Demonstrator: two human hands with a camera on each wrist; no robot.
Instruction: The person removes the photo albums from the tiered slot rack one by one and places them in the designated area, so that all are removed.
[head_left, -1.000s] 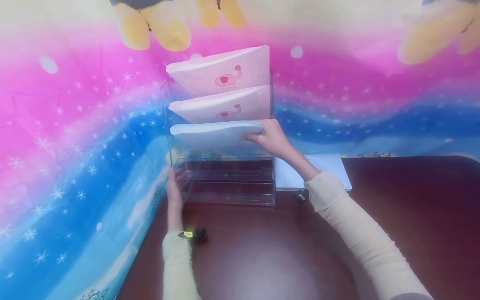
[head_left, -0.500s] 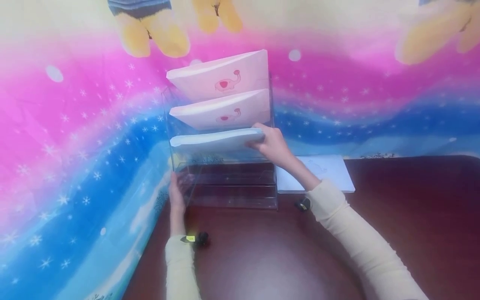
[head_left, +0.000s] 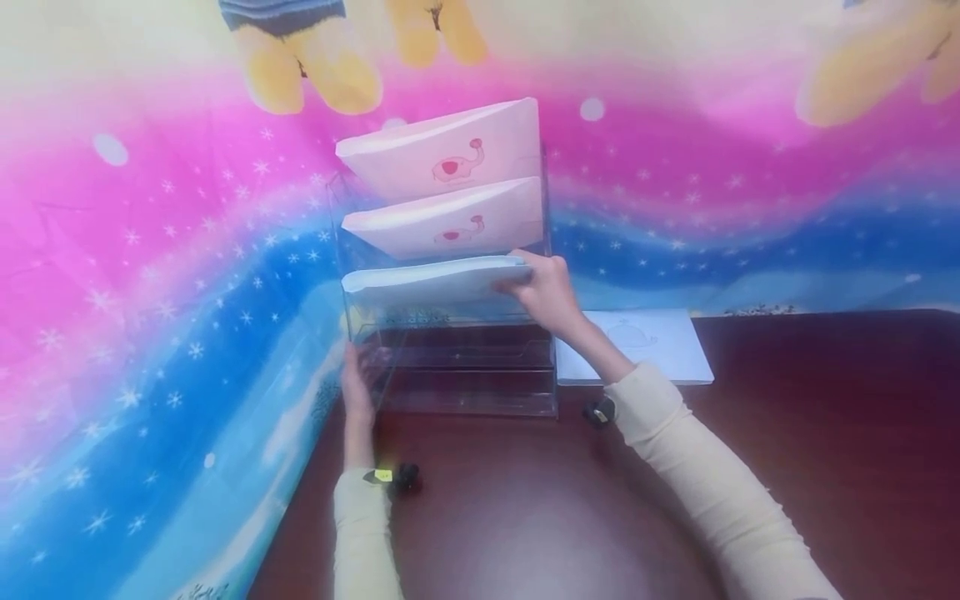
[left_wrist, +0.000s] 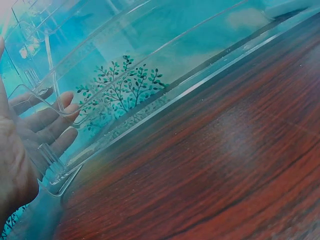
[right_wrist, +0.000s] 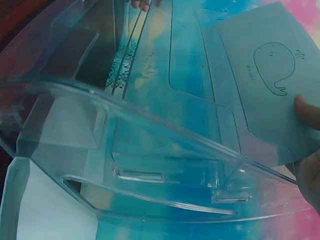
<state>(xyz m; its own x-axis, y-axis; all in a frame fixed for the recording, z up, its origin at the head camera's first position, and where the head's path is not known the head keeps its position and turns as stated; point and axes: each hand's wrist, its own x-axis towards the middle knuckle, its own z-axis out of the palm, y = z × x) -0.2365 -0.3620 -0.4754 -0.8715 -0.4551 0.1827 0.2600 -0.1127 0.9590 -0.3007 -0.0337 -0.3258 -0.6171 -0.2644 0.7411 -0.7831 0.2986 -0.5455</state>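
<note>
A clear plastic tiered rack (head_left: 465, 404) stands on the table against the backdrop. My right hand (head_left: 551, 292) pinches the right edge of a pale blue notebook (head_left: 435, 283) at the rack's third level from the top. The right wrist view shows a line drawing of a whale on this notebook (right_wrist: 275, 65), with my thumb (right_wrist: 307, 114) on its face. My left hand (head_left: 358, 387) touches the rack's left side, its fingers (left_wrist: 55, 120) extended and seen through the clear panel. Two pink notebooks with red elephants, an upper one (head_left: 405, 158) and a lower one (head_left: 420, 225), lean in the levels above.
Another pale notebook (head_left: 678, 350) with a whale drawing lies on the dark wooden table (head_left: 525, 517), right of the rack, partly behind my right forearm. A colourful cloth backdrop (head_left: 187, 333) rises behind and along the left side. The rack's two lower levels hold nothing visible.
The pale blue notebook has tilted flatter and lies slightly lower in view, with my right hand still gripping it. My left hand keeps its place at the rack. The view has shifted slightly.
</note>
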